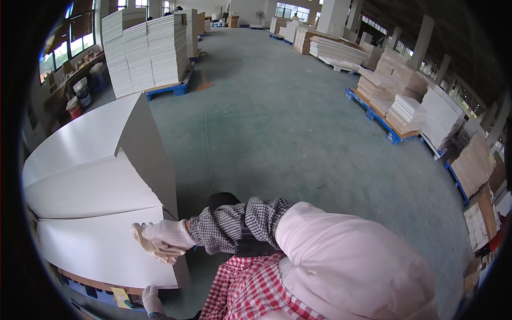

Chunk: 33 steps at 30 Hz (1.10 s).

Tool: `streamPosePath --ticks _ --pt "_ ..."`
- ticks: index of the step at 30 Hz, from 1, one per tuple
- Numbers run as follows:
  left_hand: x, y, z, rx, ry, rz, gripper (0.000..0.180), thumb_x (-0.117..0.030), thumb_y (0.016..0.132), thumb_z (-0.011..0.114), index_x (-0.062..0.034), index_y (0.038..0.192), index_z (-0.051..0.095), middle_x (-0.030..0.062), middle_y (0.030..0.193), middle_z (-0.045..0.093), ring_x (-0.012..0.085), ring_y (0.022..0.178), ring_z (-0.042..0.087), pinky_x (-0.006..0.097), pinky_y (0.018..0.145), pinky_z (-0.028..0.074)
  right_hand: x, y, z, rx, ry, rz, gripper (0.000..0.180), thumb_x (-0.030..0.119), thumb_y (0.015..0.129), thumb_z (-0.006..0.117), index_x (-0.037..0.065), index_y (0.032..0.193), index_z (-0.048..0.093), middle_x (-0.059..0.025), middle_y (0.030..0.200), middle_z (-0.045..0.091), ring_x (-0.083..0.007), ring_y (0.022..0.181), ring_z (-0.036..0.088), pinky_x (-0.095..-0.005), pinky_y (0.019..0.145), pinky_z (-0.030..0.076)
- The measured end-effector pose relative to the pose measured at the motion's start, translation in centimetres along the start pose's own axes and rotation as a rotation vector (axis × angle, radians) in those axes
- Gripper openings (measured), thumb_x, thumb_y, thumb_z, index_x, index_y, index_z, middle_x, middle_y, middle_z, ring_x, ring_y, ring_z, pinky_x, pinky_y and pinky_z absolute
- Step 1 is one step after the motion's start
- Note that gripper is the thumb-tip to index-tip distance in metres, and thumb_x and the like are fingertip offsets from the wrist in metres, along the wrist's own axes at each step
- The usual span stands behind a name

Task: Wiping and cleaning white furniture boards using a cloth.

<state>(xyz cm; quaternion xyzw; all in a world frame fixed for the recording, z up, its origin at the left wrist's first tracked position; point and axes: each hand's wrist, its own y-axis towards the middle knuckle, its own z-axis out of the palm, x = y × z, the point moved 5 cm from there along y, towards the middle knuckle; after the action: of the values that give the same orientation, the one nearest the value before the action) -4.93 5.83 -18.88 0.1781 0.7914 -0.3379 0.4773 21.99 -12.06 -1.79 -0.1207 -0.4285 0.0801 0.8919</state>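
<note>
A white board [106, 250] lies on top of a low stack at my left. On its surface my right hand [168, 234], in a white glove, presses a crumpled beige cloth [152, 246] near the edge closest to me. The fingers are closed round the cloth. My left hand [152, 300], gloved as well, is at the board's lower edge, its fingers stretched toward that edge and holding nothing visible. A small yellow piece [121, 297] is beside it, under the board. Directly beyond the board rises a taller stack of white boards [93, 186].
Another tall white stack [146, 53] stands on a blue pallet [169, 90] farther off. Buckets [81, 90] line the left wall. On the right, pallets carry stacked panels [405, 114]. Green-grey floor [256, 122] runs between the rows, with a thin line [207, 144] along it.
</note>
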Motion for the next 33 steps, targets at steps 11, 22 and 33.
streamPosePath --ticks 11,22,33 --pt "-8.5 -5.5 0.6 -0.063 0.035 0.123 0.03 -0.019 0.096 0.059 0.0045 0.112 0.066 0.0082 0.097 0.069 0.0181 0.092 0.063 0.033 0.086 0.051 2.4 5.0 0.2 -0.451 -0.534 -0.026 0.027 0.024 0.1 0.058 0.009 0.079 0.067 -0.0049 0.07 0.066 -0.0166 0.063 0.066 -0.033 0.056 0.054" --pt "-11.1 -9.1 0.2 -0.149 0.178 -0.3 0.072 -0.042 0.095 0.068 -0.0015 0.152 0.05 0.0223 0.14 0.065 0.0314 0.129 0.065 0.038 0.11 0.049 -6.7 17.6 1.2 -0.091 -2.089 -0.36 0.056 0.05 0.095 0.061 0.014 0.138 0.06 -0.014 0.146 0.055 -0.0341 0.142 0.046 -0.0546 0.116 0.037" --pt "-13.2 -6.2 0.4 0.083 0.309 -0.368 0.07 -0.047 0.092 0.068 -0.0078 0.149 0.055 0.021 0.143 0.061 0.0369 0.133 0.059 0.045 0.113 0.047 2.9 32.6 -4.9 -0.349 -2.098 -0.259 0.058 0.047 0.102 0.053 0.014 0.15 0.052 -0.0142 0.155 0.047 -0.033 0.148 0.037 -0.053 0.122 0.029"
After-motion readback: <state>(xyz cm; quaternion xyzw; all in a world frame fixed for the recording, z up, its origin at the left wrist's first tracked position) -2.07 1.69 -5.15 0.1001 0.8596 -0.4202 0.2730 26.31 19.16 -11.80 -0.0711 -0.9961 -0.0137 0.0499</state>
